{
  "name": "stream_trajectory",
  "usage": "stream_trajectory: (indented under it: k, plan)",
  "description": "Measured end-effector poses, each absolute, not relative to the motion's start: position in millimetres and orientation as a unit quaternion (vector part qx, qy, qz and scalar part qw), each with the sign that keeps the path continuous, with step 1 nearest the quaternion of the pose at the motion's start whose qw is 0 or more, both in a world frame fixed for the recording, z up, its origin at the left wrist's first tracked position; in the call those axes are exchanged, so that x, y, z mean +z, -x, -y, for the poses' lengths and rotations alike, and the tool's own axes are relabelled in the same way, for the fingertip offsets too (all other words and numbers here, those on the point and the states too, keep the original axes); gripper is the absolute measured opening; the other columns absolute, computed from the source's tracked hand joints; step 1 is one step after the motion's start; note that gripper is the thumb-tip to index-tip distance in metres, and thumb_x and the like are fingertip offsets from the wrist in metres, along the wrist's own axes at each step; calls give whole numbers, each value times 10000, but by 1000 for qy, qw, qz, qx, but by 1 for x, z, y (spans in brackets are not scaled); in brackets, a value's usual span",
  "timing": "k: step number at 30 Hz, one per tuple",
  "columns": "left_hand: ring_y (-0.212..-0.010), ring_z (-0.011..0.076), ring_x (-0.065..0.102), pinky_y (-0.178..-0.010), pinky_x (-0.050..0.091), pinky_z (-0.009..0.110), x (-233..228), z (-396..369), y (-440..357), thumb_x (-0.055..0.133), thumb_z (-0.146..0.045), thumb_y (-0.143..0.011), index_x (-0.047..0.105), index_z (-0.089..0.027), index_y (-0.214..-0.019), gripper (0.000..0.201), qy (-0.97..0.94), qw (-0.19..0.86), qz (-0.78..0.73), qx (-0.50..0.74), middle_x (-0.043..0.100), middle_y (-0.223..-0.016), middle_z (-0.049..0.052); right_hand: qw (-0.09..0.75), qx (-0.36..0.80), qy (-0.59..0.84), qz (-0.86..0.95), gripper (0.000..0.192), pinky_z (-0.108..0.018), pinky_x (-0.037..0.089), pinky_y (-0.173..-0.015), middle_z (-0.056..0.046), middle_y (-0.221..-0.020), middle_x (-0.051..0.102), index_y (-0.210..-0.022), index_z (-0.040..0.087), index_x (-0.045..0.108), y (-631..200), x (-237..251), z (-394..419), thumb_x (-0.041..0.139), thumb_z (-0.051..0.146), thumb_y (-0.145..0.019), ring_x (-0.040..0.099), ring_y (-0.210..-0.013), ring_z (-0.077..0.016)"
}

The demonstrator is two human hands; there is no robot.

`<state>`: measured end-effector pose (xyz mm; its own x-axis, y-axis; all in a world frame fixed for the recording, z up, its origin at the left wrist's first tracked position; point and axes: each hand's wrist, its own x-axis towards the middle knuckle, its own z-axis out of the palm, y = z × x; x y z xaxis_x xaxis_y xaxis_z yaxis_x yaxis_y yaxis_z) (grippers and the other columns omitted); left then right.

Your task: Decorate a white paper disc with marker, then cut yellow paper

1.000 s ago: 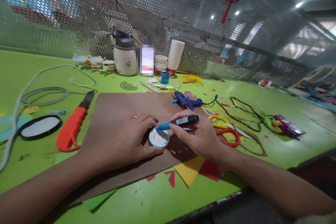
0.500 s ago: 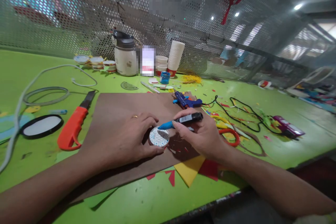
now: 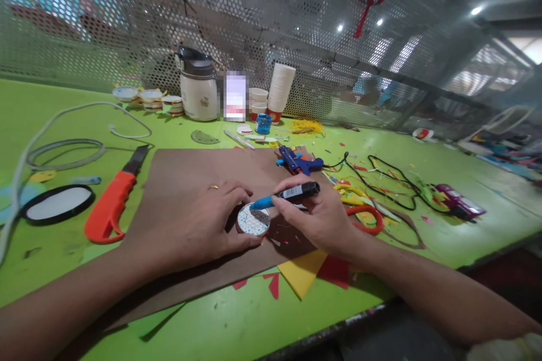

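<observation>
A small round white disc (image 3: 253, 220) with blue line marks lies on a brown cardboard sheet (image 3: 186, 175). My left hand (image 3: 199, 225), a ring on one finger, grips the disc's left edge between thumb and fingers. My right hand (image 3: 315, 217) holds a blue-tipped black marker (image 3: 283, 196) nearly flat, its tip over the disc's upper edge.
An orange-handled knife (image 3: 110, 203) and an oval black-rimmed mirror (image 3: 57, 203) lie left on the green table (image 3: 237, 321). Behind the board: blue glue gun (image 3: 298, 162), flask (image 3: 197, 93), stacked paper cups (image 3: 280, 92). Scissors (image 3: 359, 208), black cable (image 3: 389, 180), paper scraps at right. Mesh wall behind.
The marker tip has shifted slightly left over the disc's top edge, and the view has drifted a little. My left hand stays on the disc.
</observation>
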<state>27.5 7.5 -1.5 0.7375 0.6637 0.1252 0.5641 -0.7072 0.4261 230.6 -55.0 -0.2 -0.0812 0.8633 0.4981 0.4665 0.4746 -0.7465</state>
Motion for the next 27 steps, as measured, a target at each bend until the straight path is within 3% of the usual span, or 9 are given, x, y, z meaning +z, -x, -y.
stream_trajectory:
  k: [6,13,20,27]
  plan:
    - [-1080,315,601,-929,465,449,-2,-8,-25,689,-522,-762,637,-193,-1038,432,-917,177,-329,138,650,-1199,101,492,157,464,720,57,-226,532,-598,12,-755,693,-879,197,648,-230,2,54,688,208,-840,650,-655,-125]
    - [-1082,313,587,-948,448,465,-3,-8,-26,698,-516,-756,632,-180,-1031,439,-917,180,-334,128,642,-1196,110,468,184,465,729,57,-213,511,-545,21,-726,667,-899,200,643,-232,1,55,660,246,-871,614,-595,-108]
    - [-1061,303,595,-915,467,449,-4,-8,-24,652,-568,-784,618,-201,-1057,458,-914,190,-335,130,645,-1178,89,509,218,469,688,90,-224,491,-516,23,-657,619,-885,169,635,-232,2,53,665,248,-852,585,-547,-110]
    - [-1078,311,596,-931,458,453,-1,-8,-27,661,-554,-773,633,-195,-1028,440,-913,191,-337,131,653,-1191,100,502,180,483,694,66,-216,479,-517,25,-661,622,-856,168,639,-232,2,52,677,217,-834,573,-537,-99]
